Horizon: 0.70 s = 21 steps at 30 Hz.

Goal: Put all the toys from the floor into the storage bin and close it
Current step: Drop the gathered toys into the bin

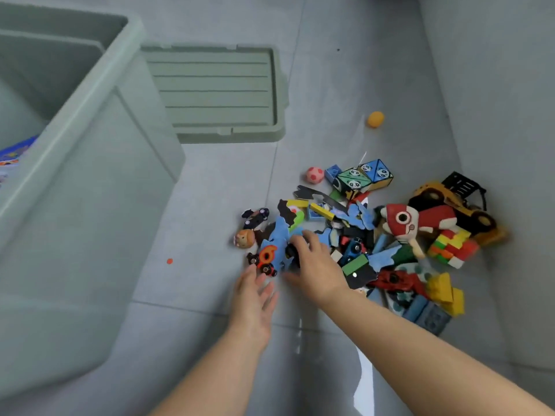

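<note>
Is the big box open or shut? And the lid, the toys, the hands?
Pale green plastic storage bin: open, lid off.
Ribbed green plastic lid: lying flat on the floor.
Pile of colourful toys: on the floor, outside the bin.
Small orange ball: on the floor, apart from the pile.
Left hand: open, fingers straight.
Right hand: curled round a small black toy.
</note>
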Each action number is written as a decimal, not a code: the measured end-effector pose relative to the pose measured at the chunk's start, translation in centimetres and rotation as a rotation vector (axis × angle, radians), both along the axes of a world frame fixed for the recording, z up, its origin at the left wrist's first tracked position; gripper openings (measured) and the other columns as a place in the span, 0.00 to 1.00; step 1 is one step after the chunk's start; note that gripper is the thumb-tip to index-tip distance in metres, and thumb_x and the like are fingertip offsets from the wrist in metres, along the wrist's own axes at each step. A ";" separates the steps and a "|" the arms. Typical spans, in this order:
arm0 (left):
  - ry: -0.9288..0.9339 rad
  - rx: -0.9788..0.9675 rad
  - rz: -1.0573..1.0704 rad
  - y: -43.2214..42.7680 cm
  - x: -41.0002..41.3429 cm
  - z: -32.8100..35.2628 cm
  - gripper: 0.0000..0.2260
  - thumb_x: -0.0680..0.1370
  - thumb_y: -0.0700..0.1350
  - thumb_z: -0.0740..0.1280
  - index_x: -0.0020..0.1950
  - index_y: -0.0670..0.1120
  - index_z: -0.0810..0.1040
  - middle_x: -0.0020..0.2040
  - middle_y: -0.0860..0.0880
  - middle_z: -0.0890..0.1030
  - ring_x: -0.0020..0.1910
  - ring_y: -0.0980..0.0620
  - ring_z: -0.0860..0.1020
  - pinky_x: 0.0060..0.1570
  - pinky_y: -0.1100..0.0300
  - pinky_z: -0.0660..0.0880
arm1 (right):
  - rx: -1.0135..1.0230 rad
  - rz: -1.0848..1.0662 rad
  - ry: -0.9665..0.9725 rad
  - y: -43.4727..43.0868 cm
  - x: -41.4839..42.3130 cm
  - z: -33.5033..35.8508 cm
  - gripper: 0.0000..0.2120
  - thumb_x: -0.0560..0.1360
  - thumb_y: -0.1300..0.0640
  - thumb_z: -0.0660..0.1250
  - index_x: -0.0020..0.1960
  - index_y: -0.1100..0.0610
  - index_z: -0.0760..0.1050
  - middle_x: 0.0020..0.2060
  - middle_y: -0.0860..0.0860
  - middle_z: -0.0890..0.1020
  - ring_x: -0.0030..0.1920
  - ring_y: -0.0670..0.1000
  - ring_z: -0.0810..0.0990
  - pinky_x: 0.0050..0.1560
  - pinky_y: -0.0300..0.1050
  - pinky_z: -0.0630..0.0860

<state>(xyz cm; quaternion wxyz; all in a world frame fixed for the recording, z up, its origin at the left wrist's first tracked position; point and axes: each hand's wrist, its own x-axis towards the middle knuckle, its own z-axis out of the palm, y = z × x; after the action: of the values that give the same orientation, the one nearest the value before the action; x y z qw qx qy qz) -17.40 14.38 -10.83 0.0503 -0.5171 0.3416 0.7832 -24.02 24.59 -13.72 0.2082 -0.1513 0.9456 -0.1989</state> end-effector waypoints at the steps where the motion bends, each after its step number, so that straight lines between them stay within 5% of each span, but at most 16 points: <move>1: -0.001 -0.014 0.014 0.0 -0.2 -0.2 0.09 0.81 0.47 0.58 0.60 0.50 0.71 0.53 0.47 0.75 0.57 0.47 0.72 0.58 0.55 0.69 | -0.014 0.017 0.003 0.0 -0.3 -0.4 0.23 0.75 0.53 0.64 0.67 0.52 0.62 0.67 0.52 0.62 0.62 0.57 0.67 0.52 0.51 0.73; 7: -0.018 -0.214 -0.045 -1.1 -1.9 -0.3 0.08 0.81 0.43 0.57 0.57 0.51 0.72 0.48 0.55 0.74 0.55 0.52 0.70 0.57 0.57 0.70 | -0.206 -0.122 0.038 1.4 -0.7 -1.2 0.08 0.74 0.59 0.65 0.53 0.59 0.72 0.52 0.50 0.72 0.48 0.54 0.75 0.43 0.41 0.67; 12: -0.047 -0.367 0.016 -0.6 -2.4 -0.3 0.07 0.80 0.43 0.58 0.54 0.50 0.74 0.53 0.50 0.75 0.53 0.53 0.71 0.52 0.61 0.67 | -0.387 -0.432 0.097 3.1 0.5 1.1 0.03 0.73 0.61 0.68 0.46 0.57 0.75 0.44 0.46 0.72 0.43 0.48 0.75 0.47 0.42 0.74; 17: 0.202 0.279 -0.039 0.8 -1.9 2.1 0.18 0.79 0.58 0.57 0.57 0.47 0.77 0.53 0.44 0.80 0.53 0.46 0.78 0.50 0.54 0.75 | -0.571 -0.151 0.114 0.6 3.9 4.8 0.10 0.72 0.54 0.69 0.52 0.53 0.76 0.48 0.43 0.75 0.47 0.43 0.75 0.48 0.34 0.73; 21: 0.274 0.359 0.048 -0.3 -1.3 2.0 0.17 0.79 0.55 0.56 0.49 0.48 0.80 0.44 0.47 0.83 0.44 0.49 0.83 0.43 0.54 0.74 | -0.416 0.083 0.207 -0.8 4.5 5.9 0.21 0.75 0.40 0.52 0.62 0.47 0.72 0.59 0.41 0.74 0.54 0.45 0.76 0.46 0.44 0.75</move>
<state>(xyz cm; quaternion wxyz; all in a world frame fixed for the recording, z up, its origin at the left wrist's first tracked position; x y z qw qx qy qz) -18.73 14.11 -8.87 0.0761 -0.3968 0.1879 0.8953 -19.55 23.82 -7.85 0.0823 -0.2493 0.8935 -0.3643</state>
